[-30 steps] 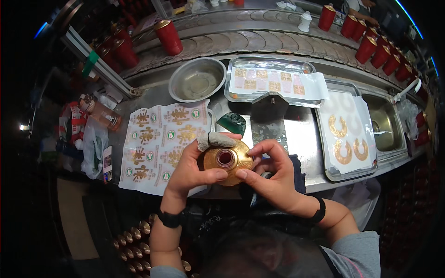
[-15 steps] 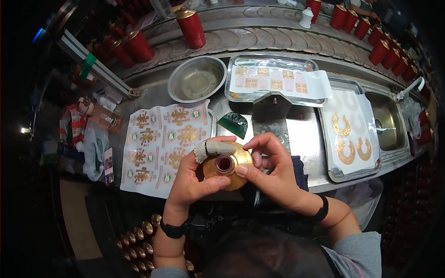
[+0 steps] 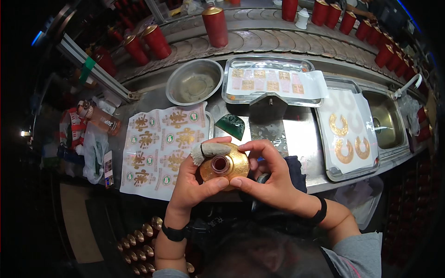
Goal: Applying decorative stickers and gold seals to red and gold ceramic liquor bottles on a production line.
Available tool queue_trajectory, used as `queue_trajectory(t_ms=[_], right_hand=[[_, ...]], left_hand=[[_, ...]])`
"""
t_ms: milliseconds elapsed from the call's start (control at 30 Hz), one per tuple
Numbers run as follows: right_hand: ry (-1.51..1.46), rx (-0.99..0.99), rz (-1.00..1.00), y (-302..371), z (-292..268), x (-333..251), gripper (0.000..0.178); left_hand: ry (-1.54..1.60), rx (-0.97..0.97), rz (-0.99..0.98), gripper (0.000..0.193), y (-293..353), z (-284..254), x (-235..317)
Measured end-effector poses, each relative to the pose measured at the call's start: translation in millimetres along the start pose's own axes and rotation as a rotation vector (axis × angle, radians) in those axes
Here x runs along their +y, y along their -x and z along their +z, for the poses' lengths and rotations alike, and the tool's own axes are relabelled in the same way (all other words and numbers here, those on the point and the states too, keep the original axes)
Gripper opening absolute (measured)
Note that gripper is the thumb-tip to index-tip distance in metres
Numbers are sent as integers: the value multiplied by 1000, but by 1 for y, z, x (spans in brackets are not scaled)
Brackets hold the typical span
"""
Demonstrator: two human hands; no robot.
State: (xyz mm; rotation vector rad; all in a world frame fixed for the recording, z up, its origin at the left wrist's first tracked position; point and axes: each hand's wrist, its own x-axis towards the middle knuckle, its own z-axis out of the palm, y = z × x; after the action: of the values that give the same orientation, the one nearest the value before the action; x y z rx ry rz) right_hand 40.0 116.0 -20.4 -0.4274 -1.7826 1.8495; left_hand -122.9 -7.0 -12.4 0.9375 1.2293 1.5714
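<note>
Gold-shouldered bottle (image 3: 238, 163), neck upward and nearer the left hand (image 3: 186, 186), is pinched between that hand and the right hand (image 3: 275, 183) opposite.

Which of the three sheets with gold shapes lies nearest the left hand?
The leftmost sheet, with gold characters and green ovals, beside the left hand. The sheet with gold squares is farther back, the one with gold C-shapes farther right.
</note>
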Motion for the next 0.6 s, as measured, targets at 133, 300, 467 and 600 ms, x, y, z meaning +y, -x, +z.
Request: queue_trajectory(t_ms=[133,300,467,600], right_hand=[[-45,-12,27,-2,-4,3,53],[-87,-48,64,-3,-5,2,51],[-166,-97,76,-7,-12,5,45],[-206,-88,97,-8,-14,2,40]], left_hand=[[-10,-7,9,60,-2,1,-2],[2,8,8,62,0,1,-1],[1,16,13,63,-1,3,3],[24,6,16,64,-2,9,2]])
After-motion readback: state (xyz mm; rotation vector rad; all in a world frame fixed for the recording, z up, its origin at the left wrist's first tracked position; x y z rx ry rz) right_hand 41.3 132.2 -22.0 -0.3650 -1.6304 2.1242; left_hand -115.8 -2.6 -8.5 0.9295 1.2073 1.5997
